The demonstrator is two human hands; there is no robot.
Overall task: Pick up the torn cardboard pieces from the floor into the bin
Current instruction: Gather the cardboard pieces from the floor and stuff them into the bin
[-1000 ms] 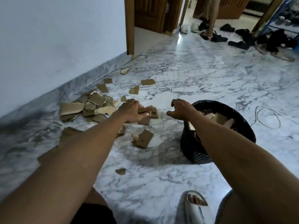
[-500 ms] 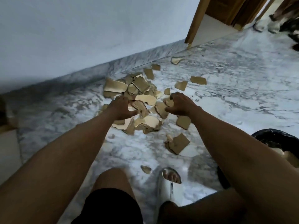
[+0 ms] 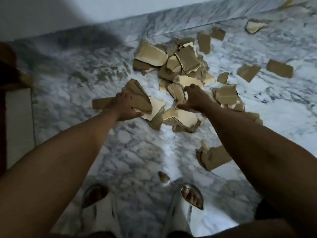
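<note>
Torn cardboard pieces (image 3: 181, 66) lie in a loose heap on a white-and-grey veined marble floor (image 3: 137, 152), close to the marble skirting of a pale wall (image 3: 85, 7). The pieces are flat, brown on one face and paler tan on the other, with ragged edges; several show the ribbed corrugated core (clearest on the piece nearest the wrists). Single scraps lie apart from the heap to the right and toward the feet.

The left hand (image 3: 122, 109) grips a stack of cardboard (image 3: 137, 98), fingers curled over its top and thumb beneath, at the heap's left edge. The right hand (image 3: 195, 98) reaches into the middle of the heap with fingers curled downward onto the pieces; whether they are clamped on a piece cannot be told.

Two white slippers (image 3: 181, 212) with bare toes showing stand at the lower edge. The bin is out of view.
</note>
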